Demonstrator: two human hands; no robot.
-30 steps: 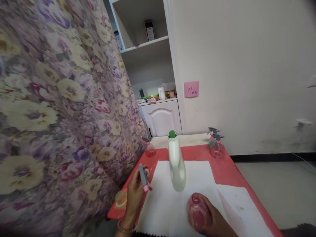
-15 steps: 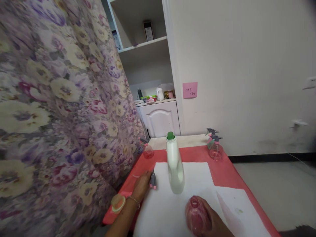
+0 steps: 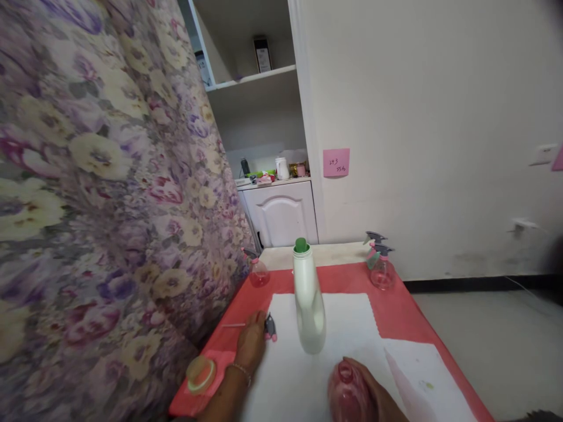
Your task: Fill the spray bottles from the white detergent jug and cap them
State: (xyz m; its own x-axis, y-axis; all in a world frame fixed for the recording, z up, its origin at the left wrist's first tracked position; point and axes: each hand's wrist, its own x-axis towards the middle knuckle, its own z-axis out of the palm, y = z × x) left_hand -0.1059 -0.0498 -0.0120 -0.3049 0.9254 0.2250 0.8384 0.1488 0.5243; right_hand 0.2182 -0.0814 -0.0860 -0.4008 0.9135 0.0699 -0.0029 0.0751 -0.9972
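Head view: what's changed w/ the L hand [image 3: 251, 346]?

"It's lowered the spray top [image 3: 270, 327] to the white cloth's [image 3: 281, 375] left edge; can't tell if it's gripping. So the top's off the pink btl [image 3: 346, 398], near side, clasped in the R hand [image 3: 373, 390]."

"Containers?"

"Tall jug [image 3: 310, 322] mid-table, contents unclear. Far-L spray btl [image 3: 259, 278] & clear far-R spray btl [image 3: 382, 278]: pink liquid, approx."

In the lower left of the frame, a thin bracelet [image 3: 241, 371] of small pale beads circles the left wrist, while both hands, left [image 3: 252, 346] and right [image 3: 373, 392], are bare, without gloves.
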